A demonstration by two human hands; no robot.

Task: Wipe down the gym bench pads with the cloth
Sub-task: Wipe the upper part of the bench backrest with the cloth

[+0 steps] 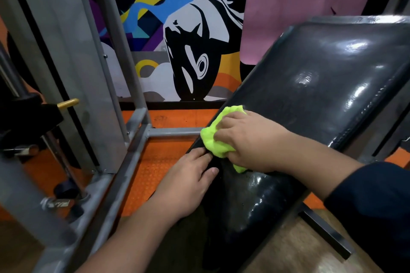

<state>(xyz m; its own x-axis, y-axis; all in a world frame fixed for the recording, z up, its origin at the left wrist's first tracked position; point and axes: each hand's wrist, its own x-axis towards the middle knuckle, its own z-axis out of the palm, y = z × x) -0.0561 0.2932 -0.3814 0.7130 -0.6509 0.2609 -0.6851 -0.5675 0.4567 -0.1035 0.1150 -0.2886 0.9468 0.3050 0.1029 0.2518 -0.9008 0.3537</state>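
cloth [214, 137] (lime) bunched under right hand [248, 142], fingers clamped | left hand [188, 184] flat on seat pad [248, 201], fingers spread

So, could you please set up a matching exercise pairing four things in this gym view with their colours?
Things:
1. cloth
2. back pad
3. floor mat
4. machine frame

Colours:
A. orange
B. grey
C. neon green
D. glossy black

Pairs: 1-C, 2-D, 3-A, 4-B
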